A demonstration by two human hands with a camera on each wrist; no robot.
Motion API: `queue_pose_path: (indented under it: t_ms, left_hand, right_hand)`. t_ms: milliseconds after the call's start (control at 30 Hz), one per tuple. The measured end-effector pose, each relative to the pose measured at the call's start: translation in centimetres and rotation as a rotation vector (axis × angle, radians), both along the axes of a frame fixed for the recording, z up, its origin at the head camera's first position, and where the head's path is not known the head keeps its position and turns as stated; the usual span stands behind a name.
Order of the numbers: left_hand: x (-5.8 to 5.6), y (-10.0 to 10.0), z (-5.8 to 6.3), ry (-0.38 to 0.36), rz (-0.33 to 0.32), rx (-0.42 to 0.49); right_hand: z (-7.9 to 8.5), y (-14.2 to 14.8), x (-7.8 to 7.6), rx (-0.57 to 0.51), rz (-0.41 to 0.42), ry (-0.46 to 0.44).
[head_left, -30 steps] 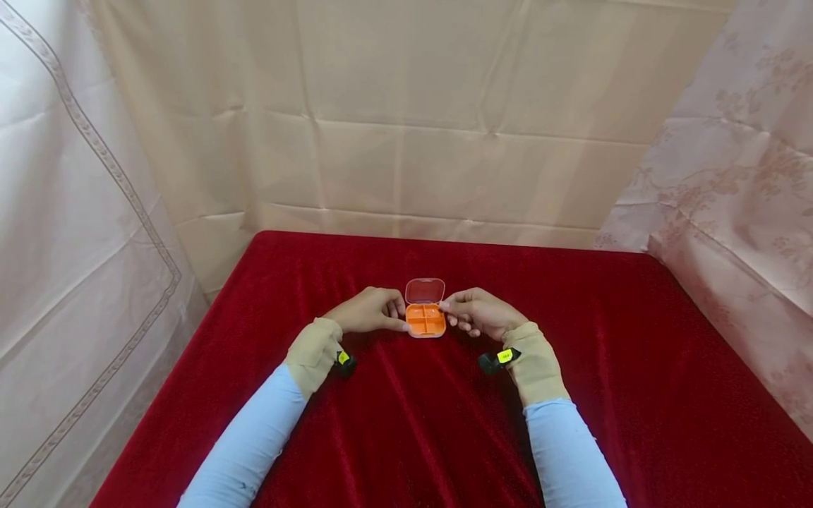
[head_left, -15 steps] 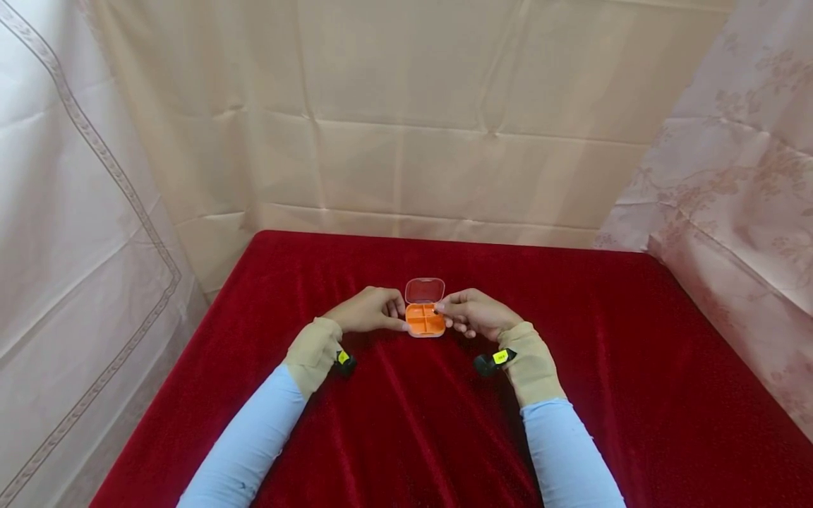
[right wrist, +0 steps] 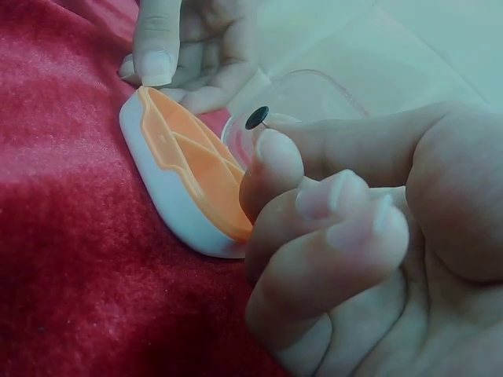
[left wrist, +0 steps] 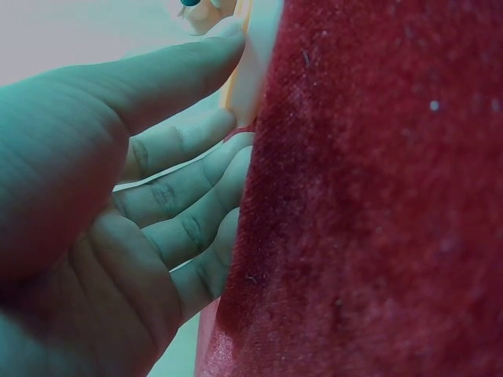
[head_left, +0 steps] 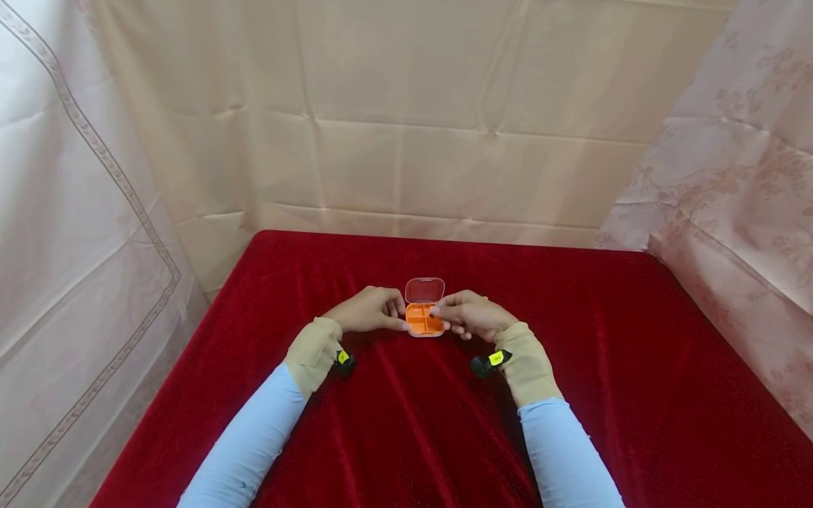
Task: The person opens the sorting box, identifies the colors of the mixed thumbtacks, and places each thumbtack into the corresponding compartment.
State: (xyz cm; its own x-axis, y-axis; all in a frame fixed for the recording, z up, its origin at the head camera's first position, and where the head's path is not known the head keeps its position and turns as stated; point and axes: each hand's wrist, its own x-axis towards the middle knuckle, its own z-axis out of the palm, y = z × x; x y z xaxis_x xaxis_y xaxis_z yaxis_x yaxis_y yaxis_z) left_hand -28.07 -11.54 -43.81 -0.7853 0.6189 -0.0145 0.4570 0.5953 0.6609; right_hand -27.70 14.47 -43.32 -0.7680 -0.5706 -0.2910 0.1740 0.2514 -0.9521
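An orange pill box with several compartments and a white base stands on the red cloth. Its clear lid is raised at the back. My left hand holds the box's left side between thumb and index finger; the other fingers are loosely bent beside it. Over the right rear compartment, my right hand pinches a small stud with a flat black head and a thin pin between thumb and index finger. Its remaining fingers curl near the box's right side. The stud is tiny in the head view.
Red velvet cloth covers the table. A beige curtain hangs behind it, with pale curtains to the left and right. Both wrists carry small black cameras.
My right hand has moved slightly left, bringing the stud from the box's right edge to above the right rear compartment. The left hand and the box have stayed in place.
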Motion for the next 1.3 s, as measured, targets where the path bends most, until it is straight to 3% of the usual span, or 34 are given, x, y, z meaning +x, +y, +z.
queue_pose_path:
  t_ms: [700, 1300]
  left_hand:
    - [0.0, 0.1, 0.0, 0.002, -0.004, 0.010]
    - [0.0, 0.1, -0.1, 0.017, -0.008, 0.002]
  right_hand:
    - [0.1, -0.5, 0.3, 0.025, 0.017, 0.033]
    - [0.4, -1.9, 0.6, 0.226, 0.067, 0.188]
